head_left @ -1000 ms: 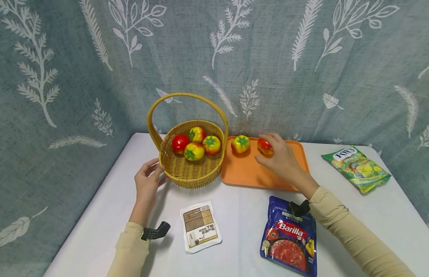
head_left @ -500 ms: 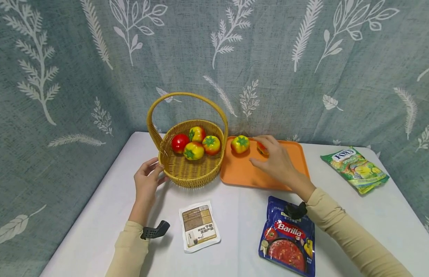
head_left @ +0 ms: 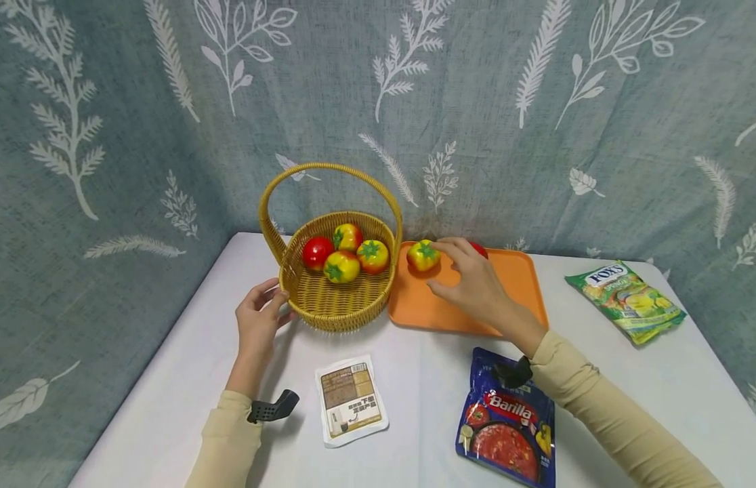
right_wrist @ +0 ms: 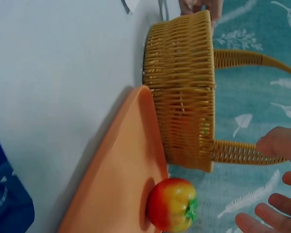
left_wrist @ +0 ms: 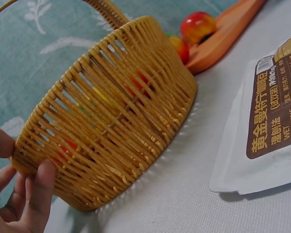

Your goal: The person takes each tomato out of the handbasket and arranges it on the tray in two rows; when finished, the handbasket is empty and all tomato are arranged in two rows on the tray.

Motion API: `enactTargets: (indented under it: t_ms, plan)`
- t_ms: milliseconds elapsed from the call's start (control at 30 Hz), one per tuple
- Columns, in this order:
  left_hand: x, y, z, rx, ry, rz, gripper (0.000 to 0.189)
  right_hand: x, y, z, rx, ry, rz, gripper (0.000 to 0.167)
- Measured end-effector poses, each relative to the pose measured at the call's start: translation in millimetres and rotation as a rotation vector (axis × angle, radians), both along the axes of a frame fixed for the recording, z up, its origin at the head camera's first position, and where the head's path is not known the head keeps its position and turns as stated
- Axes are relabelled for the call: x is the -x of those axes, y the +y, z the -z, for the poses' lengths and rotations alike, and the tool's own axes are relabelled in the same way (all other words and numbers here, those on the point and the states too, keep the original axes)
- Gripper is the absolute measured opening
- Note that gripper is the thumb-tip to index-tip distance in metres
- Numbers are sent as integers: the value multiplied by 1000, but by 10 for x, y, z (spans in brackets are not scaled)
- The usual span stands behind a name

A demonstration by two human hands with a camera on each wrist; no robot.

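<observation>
My left hand grips the near left rim of a wicker basket; in the left wrist view the thumb and fingers pinch its edge. Inside lie a glossy red round fruit and several yellow-and-red ones with green leafy tops. Over an orange tray hovers my right hand, thumb and fingers spread and holding nothing. Its fingertips are right at a yellow-and-red, pepper-like fruit, which sits on the tray beside the basket. Another red fruit is mostly hidden behind that hand.
A white-and-brown packet lies in front of the basket. A blue Barilla pouch lies below the right forearm, and a green Fox's bag is at the far right. The arched basket handle stands up. A patterned curtain hangs behind.
My right hand has moved left across the tray, from the red fruit to the pepper-like fruit beside the basket. The left hand stays at the basket rim.
</observation>
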State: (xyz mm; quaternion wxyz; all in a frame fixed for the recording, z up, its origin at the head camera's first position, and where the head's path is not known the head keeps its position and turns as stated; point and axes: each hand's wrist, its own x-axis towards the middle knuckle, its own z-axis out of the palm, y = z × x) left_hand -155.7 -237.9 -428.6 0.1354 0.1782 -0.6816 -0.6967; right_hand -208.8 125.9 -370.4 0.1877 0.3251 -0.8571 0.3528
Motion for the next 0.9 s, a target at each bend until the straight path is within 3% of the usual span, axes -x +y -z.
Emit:
enactTargets:
  t_ms: [500,800,900]
  plan:
    - [120,117,16,-12,7,53,39,-52,-65,-48,27,22,-1,56]
    - [-3,8,41,-4,-19,-11,38,-48,-246,13,14,13,-79,55]
    - [-15,-7,36,12,-18,-2,40,-45,-287,21,15,20,-80,55]
